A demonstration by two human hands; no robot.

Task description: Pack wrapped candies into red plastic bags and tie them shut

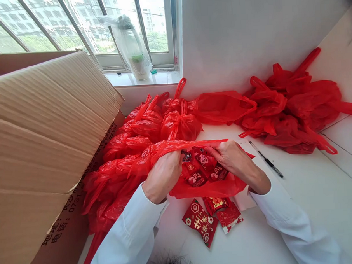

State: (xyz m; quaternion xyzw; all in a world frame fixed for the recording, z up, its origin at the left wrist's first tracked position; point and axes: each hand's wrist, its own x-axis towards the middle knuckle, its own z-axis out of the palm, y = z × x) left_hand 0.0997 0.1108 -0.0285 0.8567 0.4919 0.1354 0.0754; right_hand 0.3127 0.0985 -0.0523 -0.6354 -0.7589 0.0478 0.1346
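Observation:
A red plastic bag (207,191) lies open on the white tabletop, its mouth facing me. Inside it sit several small red candy packets (202,162) with printed hearts and characters. My left hand (163,175) is closed on the bag's far rim at the left, its fingertips partly hidden behind the film. On the right, my right hand (235,160) grips the same rim, with its thumb pointing into the mouth. Just in front of the bag lie loose red snack packets (200,222), one large and two smaller.
Several filled, tied red bags (126,144) are heaped on the left beside a big cardboard box (47,126). Crumpled red bags (297,103) pile up at the back right. A black pen (266,159) lies near my right hand. A bagged cup (134,52) stands on the windowsill.

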